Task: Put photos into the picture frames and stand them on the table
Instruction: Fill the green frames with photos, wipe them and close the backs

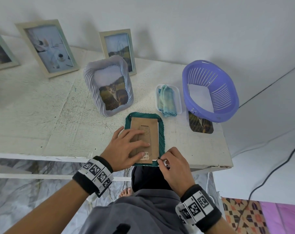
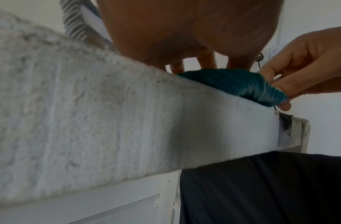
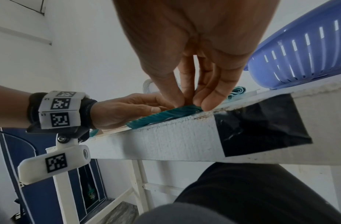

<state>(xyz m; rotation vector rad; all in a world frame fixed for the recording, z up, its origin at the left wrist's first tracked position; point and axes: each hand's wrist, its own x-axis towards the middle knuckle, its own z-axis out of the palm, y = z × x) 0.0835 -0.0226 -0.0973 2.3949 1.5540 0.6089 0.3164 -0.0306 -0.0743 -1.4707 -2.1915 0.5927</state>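
The teal frame (image 1: 161,132) lies face down at the near edge of the table (image 1: 42,115), cardboard backing (image 1: 148,127) up. My left hand (image 1: 126,147) presses flat on that backing, fingers straight. My right hand (image 1: 173,168) pinches something small at the frame's near right corner, too small to identify.

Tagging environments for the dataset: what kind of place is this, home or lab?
Probably a room in a home, not a lab. A worn white-painted table against a plain wall, marble-look floor tiles, a patterned mat, and a household purple basket beside a folded cloth.
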